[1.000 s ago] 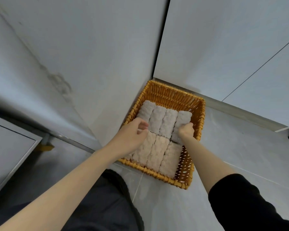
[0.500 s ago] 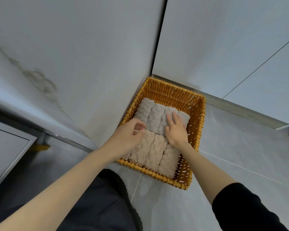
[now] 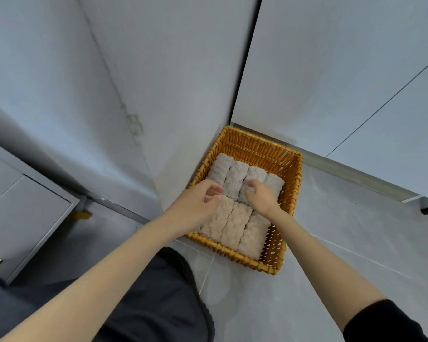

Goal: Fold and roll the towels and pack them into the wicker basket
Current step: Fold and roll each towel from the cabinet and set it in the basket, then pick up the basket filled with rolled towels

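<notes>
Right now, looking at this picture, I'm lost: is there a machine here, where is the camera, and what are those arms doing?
No machine: a person wears a camera on the head, looking down, so you see their own arms. The left hand and right hand reach into a wicker basket that stands on the grey floor in a wall corner. It is packed with rolled towels in two rows. Both hands' fingers curl over the towels; whether they grip one, I cannot tell.

Single head-worn wide-angle view, facing forward and steeply down, close above the wicker basket (image 3: 256, 147)
</notes>
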